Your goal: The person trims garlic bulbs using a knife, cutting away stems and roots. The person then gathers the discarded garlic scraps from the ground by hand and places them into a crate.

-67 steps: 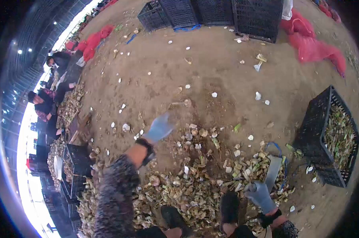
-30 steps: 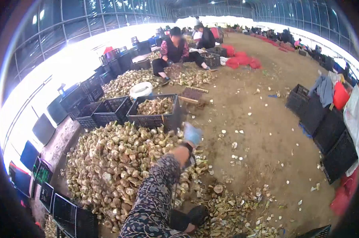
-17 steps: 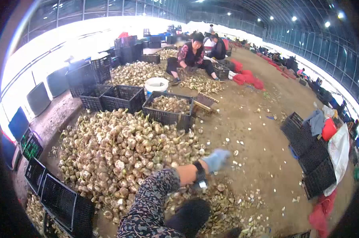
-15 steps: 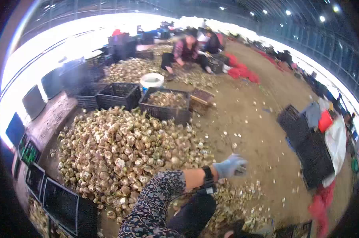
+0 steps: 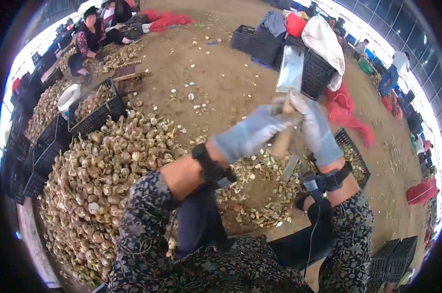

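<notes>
Both hands wear pale blue-grey gloves and meet in front of me. My left hand (image 5: 260, 129) is closed at a tan, wooden-looking stick (image 5: 281, 142), which points down between the hands. My right hand (image 5: 313, 122) comes from the other side, its fingers closed round the stick's upper part. Motion blur and the fingers hide much of the stick. Just beyond the fingertips stands a shiny silvery flat panel (image 5: 290, 68); whether the hands touch it I cannot tell. Below lie cut garlic scraps (image 5: 260, 207) and a narrow grey bar (image 5: 290, 167).
A big heap of garlic bulbs (image 5: 96, 200) lies on my left, with a filled black crate (image 5: 96, 117) and a white bucket (image 5: 68, 96) behind. Black crates (image 5: 316, 73) under a white sack (image 5: 323, 44) stand ahead. A co-worker (image 5: 88, 41) sits at far left.
My view has swung right and down. My left hand, earlier apart over the ground beside the heap, is now together with my right hand, which has come into view, at the wooden-looking stick.
</notes>
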A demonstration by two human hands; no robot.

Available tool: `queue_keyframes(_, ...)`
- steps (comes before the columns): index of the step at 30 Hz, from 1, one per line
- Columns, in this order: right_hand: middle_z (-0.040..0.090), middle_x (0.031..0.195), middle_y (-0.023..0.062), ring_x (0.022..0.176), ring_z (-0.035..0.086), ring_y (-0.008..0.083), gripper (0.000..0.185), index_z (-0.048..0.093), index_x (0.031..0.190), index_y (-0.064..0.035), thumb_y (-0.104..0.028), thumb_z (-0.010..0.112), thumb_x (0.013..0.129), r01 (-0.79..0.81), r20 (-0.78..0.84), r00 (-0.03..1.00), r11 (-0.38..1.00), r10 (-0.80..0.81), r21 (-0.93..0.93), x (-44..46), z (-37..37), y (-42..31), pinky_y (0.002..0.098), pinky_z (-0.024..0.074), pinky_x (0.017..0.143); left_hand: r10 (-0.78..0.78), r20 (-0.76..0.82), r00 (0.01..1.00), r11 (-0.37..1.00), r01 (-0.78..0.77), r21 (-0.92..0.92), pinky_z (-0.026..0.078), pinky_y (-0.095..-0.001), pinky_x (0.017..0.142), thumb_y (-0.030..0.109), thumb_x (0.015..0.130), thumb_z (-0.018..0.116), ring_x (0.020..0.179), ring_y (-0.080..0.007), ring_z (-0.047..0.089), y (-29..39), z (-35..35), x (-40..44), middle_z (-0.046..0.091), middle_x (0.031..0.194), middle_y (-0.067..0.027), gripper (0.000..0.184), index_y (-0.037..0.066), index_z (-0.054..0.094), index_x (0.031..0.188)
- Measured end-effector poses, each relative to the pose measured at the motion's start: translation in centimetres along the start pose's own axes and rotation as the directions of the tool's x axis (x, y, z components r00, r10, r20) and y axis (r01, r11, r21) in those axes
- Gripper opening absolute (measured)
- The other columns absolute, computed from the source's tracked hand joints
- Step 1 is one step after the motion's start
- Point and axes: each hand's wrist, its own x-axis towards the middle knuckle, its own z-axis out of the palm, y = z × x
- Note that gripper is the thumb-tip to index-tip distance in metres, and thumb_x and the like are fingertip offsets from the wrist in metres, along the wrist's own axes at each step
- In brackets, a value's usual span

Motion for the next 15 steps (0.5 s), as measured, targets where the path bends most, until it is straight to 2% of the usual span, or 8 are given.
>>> queue_keyframes(1,0.063,0.104,0.0060,0.096,0.058,0.0176,0.037,0.062,0.107,-0.0010,-0.032,0.047,0.093,0.003,-0.019,1.000,0.988,-0.006,-0.153,0.2,-0.4,1.4,0.0299,0.0437,0.086,-0.013,-0.003,1.000,1.000,0.013,-0.006,0.049,-0.0271,0.076,0.036,0.093,0.053,0.091,-0.0113,0.058,0.2,-1.0,-0.7,0.057,0.101,-0.0037,0.045,0.002,0.049,0.122)
queue_keyframes(4,0.062,0.107,0.0075,0.099,0.057,0.0170,0.034,0.062,0.110,-0.0034,-0.028,0.048,0.092,-0.193,-0.204,0.963,0.979,0.177,-0.062,-0.2,-2.2,8.5,0.0281,0.0440,0.084,-0.088,-0.130,0.988,0.996,0.088,0.001,0.050,-0.0273,0.074,0.031,0.093,0.053,0.092,-0.0116,0.058,0.9,-4.0,-2.8,0.058,0.098,-0.0036,0.039,0.001,0.050,0.119)
queue_keyframes(6,0.062,0.105,0.0032,0.095,0.058,0.0198,0.027,0.063,0.103,-0.0053,-0.027,0.051,0.092,-0.195,-0.340,0.931,0.967,0.130,-0.163,-1.5,-5.8,19.8,0.0312,0.0449,0.082,-0.149,-0.389,0.909,0.985,0.171,0.023,0.051,-0.0281,0.072,0.028,0.094,0.051,0.089,-0.0137,0.060,0.9,-5.5,-3.1,0.059,0.093,-0.0031,0.037,0.001,0.051,0.119)
queue_keyframes(7,0.062,0.107,0.0048,0.099,0.058,0.0212,0.025,0.063,0.104,-0.0070,-0.025,0.052,0.090,-0.388,-0.371,0.894,0.845,0.249,-0.368,-2.7,-7.9,25.6,0.0312,0.0452,0.083,-0.161,-0.413,0.897,0.983,0.184,0.018,0.051,-0.0281,0.072,0.028,0.094,0.051,0.089,-0.0137,0.060,-0.1,-7.0,-3.8,0.059,0.093,-0.0031,0.037,0.001,0.051,0.119)
queue_keyframes(8,0.062,0.109,0.0064,0.102,0.057,0.0227,0.023,0.063,0.105,-0.0086,-0.022,0.053,0.089,-0.540,-0.424,0.837,0.644,0.346,-0.541,-4.7,-10.4,32.3,0.0311,0.0456,0.083,-0.020,-0.432,0.902,0.975,0.113,0.191,0.050,-0.0282,0.071,0.028,0.094,0.051,0.085,-0.0151,0.061,-1.3,-8.6,-4.8,0.059,0.090,-0.0034,0.037,0.001,0.051,0.118)
queue_keyframes(9,0.063,0.107,0.0087,0.100,0.059,0.0231,0.024,0.063,0.107,-0.0107,-0.020,0.057,0.086,-0.253,-0.205,0.966,0.398,0.159,-0.882,-8.6,-13.6,41.7,0.0325,0.0468,0.083,0.120,-0.421,0.899,0.931,0.046,0.362,0.050,-0.0282,0.071,0.027,0.094,0.051,0.082,-0.0166,0.062,-2.2,-10.1,-5.4,0.059,0.088,-0.0037,0.037,0.001,0.052,0.118)
queue_keyframes(13,0.063,0.102,0.0109,0.094,0.061,0.0257,0.028,0.060,0.108,-0.0071,-0.023,0.060,0.085,-0.691,-0.507,0.719,0.406,0.475,-0.598,-16.0,-14.6,53.7,0.0360,0.0490,0.078,0.094,-0.708,0.700,0.906,0.236,0.352,0.049,-0.0284,0.069,0.026,0.094,0.047,0.077,-0.0185,0.062,-1.5,-13.3,-5.7,0.059,0.089,-0.0065,0.037,-0.002,0.052,0.118)
queue_keyframes(15,0.064,0.100,0.0120,0.091,0.061,0.0270,0.031,0.058,0.108,-0.0053,-0.025,0.062,0.084,-0.769,-0.582,0.639,0.426,0.502,-0.477,-17.2,-14.4,58.4,0.0377,0.0501,0.076,-0.097,-0.797,0.596,0.960,0.268,0.083,0.048,-0.0289,0.068,0.027,0.094,0.045,0.076,-0.0190,0.060,-1.4,-15.4,-5.0,0.058,0.087,-0.0070,0.038,-0.004,0.051,0.117)
